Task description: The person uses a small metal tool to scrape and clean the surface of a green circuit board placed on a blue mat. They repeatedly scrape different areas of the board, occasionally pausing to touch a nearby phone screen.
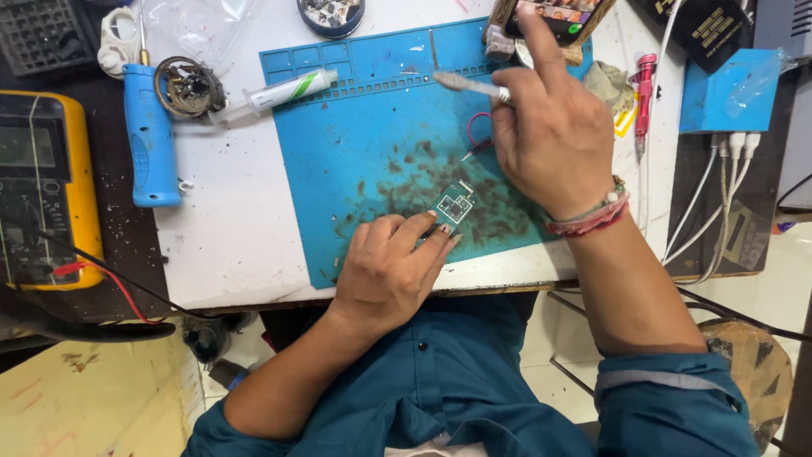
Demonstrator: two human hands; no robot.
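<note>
A small green circuit board lies on a stained blue work mat. My left hand rests at the mat's near edge, and its fingertips pin the board's near end. My right hand hovers above the mat's right side and grips a slim silver tool whose tip points left. Its index finger stretches up onto a phone at the table's far edge. A thin red wire loops on the mat beside this hand.
A flux syringe, a blue-handled tool and a brass-wool tip cleaner lie left of the mat. A yellow multimeter sits far left. A round tin stands at the far edge. White cables hang at right.
</note>
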